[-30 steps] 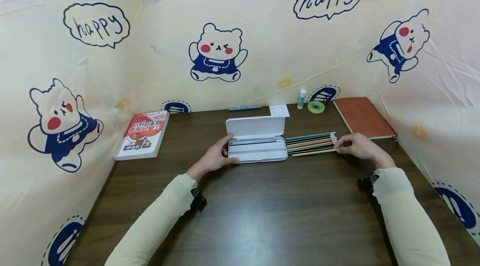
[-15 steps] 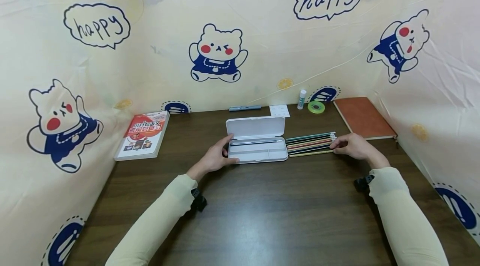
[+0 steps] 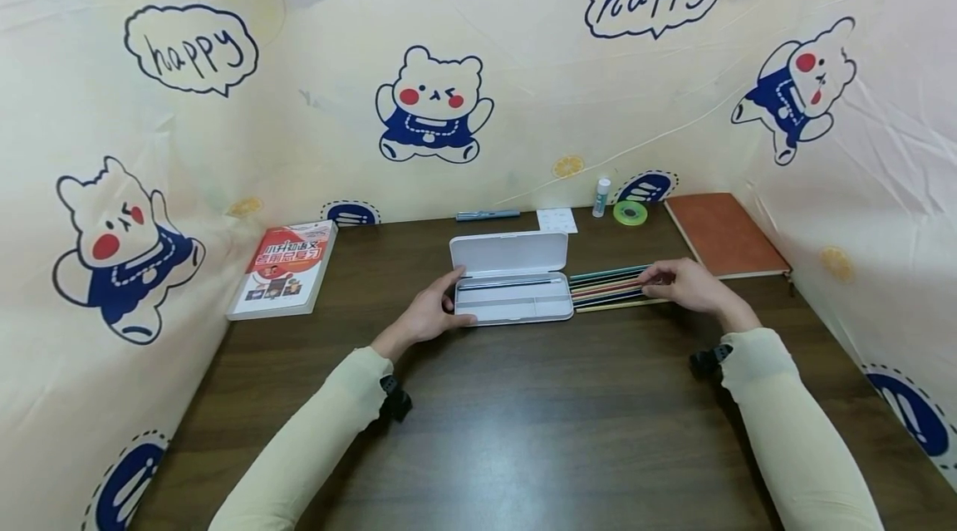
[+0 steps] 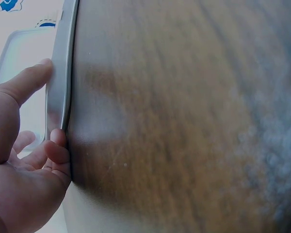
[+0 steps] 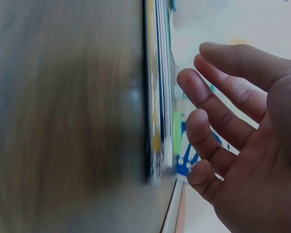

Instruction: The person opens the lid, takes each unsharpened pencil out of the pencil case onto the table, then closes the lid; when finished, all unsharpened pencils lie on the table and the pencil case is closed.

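Observation:
A white pencil case [image 3: 516, 312] lies with its lid [image 3: 508, 255] raised, and a slim dark pencil [image 3: 508, 284] rests in its rear compartment. My left hand [image 3: 426, 315] grips the case's left end, thumb at the front edge and index finger by the lid. In the left wrist view, the thumb presses the case's side [image 4: 60, 73]. Right of the case lie several pencils [image 3: 607, 290] side by side, a yellow one nearest me. My right hand [image 3: 691, 288] hovers over their right ends; the right wrist view shows its fingers apart, holding nothing, beside the pencils [image 5: 155, 97].
A red-and-white book [image 3: 287, 269] lies at the left. Along the back are a blue pen [image 3: 488, 216], a white card [image 3: 557, 221], an upright glue stick [image 3: 601, 199] and a green tape roll [image 3: 630, 213]. A brown notebook [image 3: 733, 236] lies back right.
My right hand has moved left and slightly back, from the pencils' right ends to over them. The yellow pencil has slid a little left. My left hand stays on the case.

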Tool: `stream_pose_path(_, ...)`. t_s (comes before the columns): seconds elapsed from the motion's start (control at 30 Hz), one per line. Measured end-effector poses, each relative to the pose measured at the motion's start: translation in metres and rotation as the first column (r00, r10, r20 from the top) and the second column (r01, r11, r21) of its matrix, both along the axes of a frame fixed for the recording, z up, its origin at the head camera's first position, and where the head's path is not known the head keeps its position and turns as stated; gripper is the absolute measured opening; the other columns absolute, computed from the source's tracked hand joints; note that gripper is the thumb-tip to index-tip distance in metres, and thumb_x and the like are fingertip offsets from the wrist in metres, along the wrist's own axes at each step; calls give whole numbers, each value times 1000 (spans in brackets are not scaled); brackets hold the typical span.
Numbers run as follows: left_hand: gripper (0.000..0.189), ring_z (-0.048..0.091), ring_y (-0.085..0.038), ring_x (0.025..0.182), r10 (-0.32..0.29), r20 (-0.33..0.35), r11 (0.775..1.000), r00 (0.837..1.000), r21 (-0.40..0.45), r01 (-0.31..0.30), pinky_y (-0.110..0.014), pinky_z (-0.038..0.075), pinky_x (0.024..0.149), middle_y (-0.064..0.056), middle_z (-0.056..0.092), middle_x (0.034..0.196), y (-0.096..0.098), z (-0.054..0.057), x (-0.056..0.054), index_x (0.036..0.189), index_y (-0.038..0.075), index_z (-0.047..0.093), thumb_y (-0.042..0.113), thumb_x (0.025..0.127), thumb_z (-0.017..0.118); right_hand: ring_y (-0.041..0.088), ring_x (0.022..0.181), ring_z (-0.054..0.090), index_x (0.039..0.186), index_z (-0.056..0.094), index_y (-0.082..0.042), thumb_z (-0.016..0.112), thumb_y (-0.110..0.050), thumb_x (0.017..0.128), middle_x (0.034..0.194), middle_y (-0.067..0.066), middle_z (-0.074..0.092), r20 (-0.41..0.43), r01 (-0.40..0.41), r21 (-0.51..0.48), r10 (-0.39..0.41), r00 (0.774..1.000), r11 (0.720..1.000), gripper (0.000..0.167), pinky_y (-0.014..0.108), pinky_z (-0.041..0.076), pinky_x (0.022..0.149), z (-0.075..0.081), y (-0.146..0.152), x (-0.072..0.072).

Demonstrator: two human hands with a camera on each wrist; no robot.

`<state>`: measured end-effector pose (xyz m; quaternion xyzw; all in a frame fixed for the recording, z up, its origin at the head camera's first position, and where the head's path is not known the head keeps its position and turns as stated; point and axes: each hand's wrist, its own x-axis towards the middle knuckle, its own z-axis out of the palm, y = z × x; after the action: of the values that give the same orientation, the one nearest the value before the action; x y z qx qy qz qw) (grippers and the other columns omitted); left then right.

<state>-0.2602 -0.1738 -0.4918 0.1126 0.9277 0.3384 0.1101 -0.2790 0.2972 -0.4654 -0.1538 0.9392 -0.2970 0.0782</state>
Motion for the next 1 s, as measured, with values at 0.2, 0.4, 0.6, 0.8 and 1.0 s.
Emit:
stream_pose_path(0.2, 95, 50, -18, 84, -3, -3, 1000, 1000, -7, 3, -33, 41, 79, -7, 52, 103, -1, -1, -1, 159, 32, 23, 42, 83, 80, 21, 90, 58, 110, 74, -10, 69, -19, 94, 102, 6, 73, -11, -42, -47, 42, 999, 998, 19, 34, 47, 81, 0, -24, -4)
stream_pose_path(0.4, 95, 50, -18, 84, -7, -7, 1000, 1000, -3, 7, -33, 41, 78, -7, 52, 104, 0, -1, -2, 159, 32, 23, 42, 84, 80, 20, 92, 59, 113, 73, -9, 69, -19, 95, 103, 4, 73, 7, -71, -100, 72, 997, 992, 21, 35, 48, 83, 0, -52, -9)
stream_pose_path(0.6, 94, 50, -18, 85, -8, -8, 1000, 1000, -3, 8, -33, 41, 78, -7, 52, 106, 0, -1, -2, 159, 32, 23, 41, 84, 80, 18, 92, 61, 112, 73, -9, 70, -20, 94, 101, 2, 74, -19, -127, -113, 126, 992, 986, 21, 33, 48, 83, 2, -77, -13)
stream_pose_path(0.8, 94, 50, -18, 85, -7, -7, 1000, 1000, -2, 7, -33, 41, 79, -7, 52, 107, 0, 1, -1, 159, 32, 23, 41, 84, 80, 19, 89, 59, 111, 74, -11, 70, -20, 93, 103, 3, 74, -7, -149, -108, 149, 989, 983, 20, 34, 47, 81, 4, -100, -14)
stream_pose_path(1.0, 94, 50, -18, 84, -10, -10, 1000, 1000, 2, 10, -33, 41, 77, -8, 52, 106, -1, -1, 0, 159, 31, 24, 41, 84, 80, 20, 87, 56, 113, 73, -9, 69, -17, 94, 107, 6, 73, -7, -178, -88, 178, 984, 980, 21, 32, 45, 78, 3, -121, -15)
